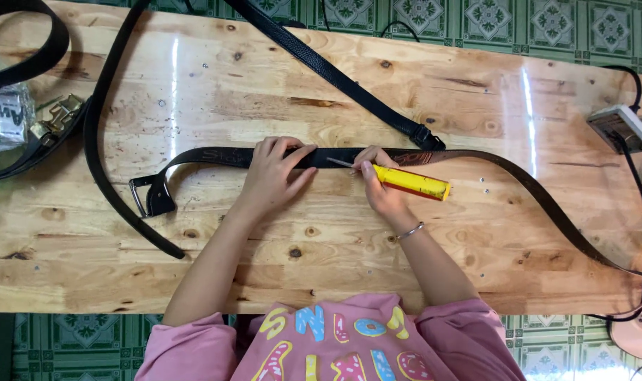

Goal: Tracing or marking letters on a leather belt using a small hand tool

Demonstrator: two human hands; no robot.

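Observation:
A black leather belt (215, 156) lies flat across the wooden table (321, 261), its metal buckle (139, 195) at the left. My left hand (273, 171) presses down on the strap, fingers spread over it. My right hand (377, 180) grips a yellow-handled screwdriver (412, 183), whose thin metal tip touches the belt just right of my left fingers. A thin bracelet sits on my right wrist.
A second black belt (335, 74) runs diagonally from the top toward the middle, and another strap loops at the left. A pile of buckles (56, 116) and a plastic-wrapped packet (3, 116) sit far left. A white power strip (621, 127) with cables lies at the right edge.

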